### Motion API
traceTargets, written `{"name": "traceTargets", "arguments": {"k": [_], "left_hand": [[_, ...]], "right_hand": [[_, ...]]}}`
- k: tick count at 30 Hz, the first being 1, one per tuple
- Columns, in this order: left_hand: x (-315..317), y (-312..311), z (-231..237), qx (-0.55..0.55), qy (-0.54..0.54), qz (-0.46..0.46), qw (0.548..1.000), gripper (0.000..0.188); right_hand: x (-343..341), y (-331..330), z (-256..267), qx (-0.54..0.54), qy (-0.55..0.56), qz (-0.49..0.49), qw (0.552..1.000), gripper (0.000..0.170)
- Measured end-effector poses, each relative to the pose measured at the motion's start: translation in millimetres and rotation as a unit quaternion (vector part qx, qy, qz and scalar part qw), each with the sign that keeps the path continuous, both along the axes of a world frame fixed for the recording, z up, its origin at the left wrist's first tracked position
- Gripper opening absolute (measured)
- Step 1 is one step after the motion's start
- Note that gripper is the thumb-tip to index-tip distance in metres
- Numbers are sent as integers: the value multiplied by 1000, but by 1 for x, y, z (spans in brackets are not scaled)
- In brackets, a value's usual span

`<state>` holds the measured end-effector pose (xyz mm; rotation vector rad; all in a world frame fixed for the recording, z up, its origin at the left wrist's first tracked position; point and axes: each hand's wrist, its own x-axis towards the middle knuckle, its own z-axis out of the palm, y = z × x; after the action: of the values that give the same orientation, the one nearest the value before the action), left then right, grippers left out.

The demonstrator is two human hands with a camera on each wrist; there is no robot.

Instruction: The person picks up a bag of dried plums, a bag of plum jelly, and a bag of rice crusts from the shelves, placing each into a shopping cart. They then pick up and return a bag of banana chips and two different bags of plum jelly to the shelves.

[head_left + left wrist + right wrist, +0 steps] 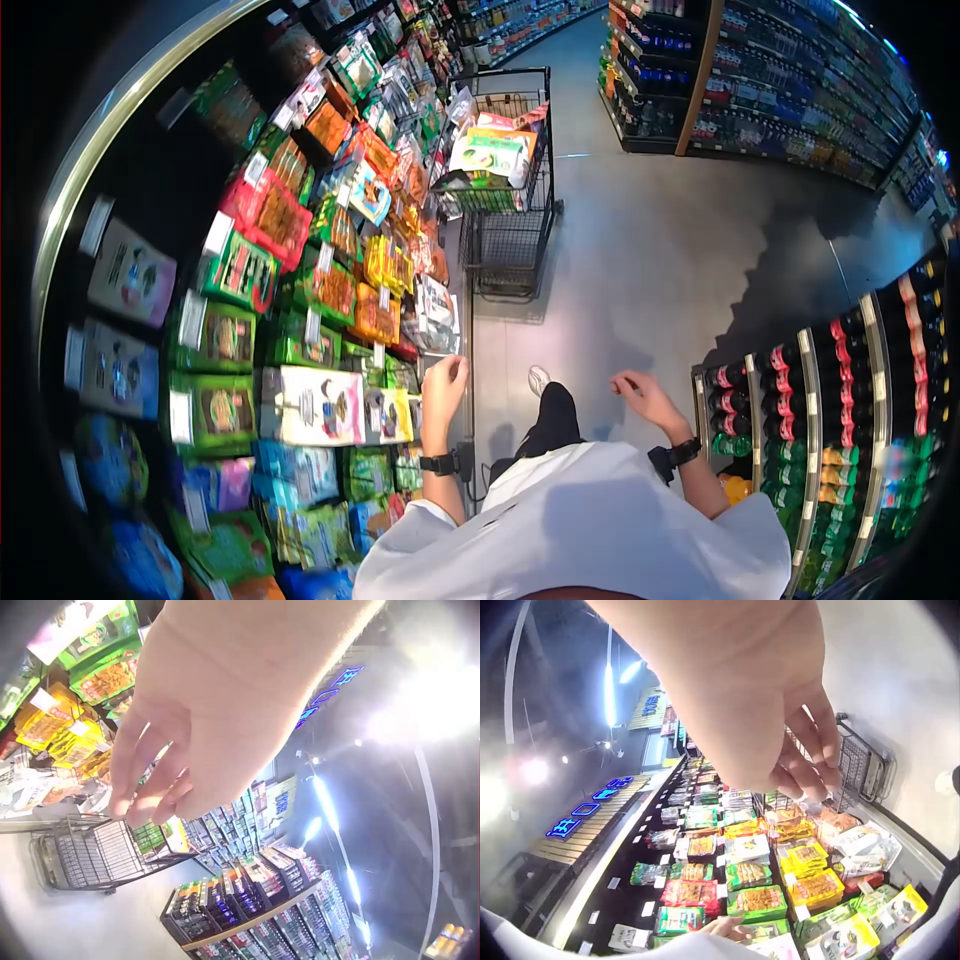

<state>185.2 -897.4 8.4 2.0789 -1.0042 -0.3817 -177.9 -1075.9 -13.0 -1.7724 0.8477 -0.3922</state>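
My left hand (443, 395) hangs beside the snack shelf (375, 345), its fingers loosely bent and nothing in them. On the other side of my body, my right hand (650, 398) is out over the floor, also holding nothing, fingers slightly curled. In the left wrist view the left hand (217, 705) overlaps snack packs, with the cart below. Nearest to it in the head view are a white-and-yellow pouch (393, 415) and a larger white pouch (322, 405). A black wire shopping cart (505, 245) stands ahead, bags and a white-green pack (488, 153) in its basket.
Bagged snacks fill the sloping shelves at left, including yellow packs (388, 262) and red packs (268, 215). A rack of soda bottles (785, 400) stands close on the right. Farther off is a drinks shelf (800, 85). Grey floor (640, 250) runs between them.
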Motion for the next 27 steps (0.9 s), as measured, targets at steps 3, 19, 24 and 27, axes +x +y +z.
{"name": "traceTargets", "arguments": {"k": [3,19,24,27], "left_hand": [[60,-84,20,-18,-28,-1,999,24],[248,-261,-1,14,105,144,984,14],[268,-302,-7,33,74,278,957,18],[265,-330,-17,78,103,378,917,21]], "right_hand": [[50,-70,10,-10,-15,-30,999,22],[318,-398,5,-94,37,60,993,18],[439,-535,-19,-106,11,81,991,22],[509,-626,-48,-185,-19,112,976,29]]}}
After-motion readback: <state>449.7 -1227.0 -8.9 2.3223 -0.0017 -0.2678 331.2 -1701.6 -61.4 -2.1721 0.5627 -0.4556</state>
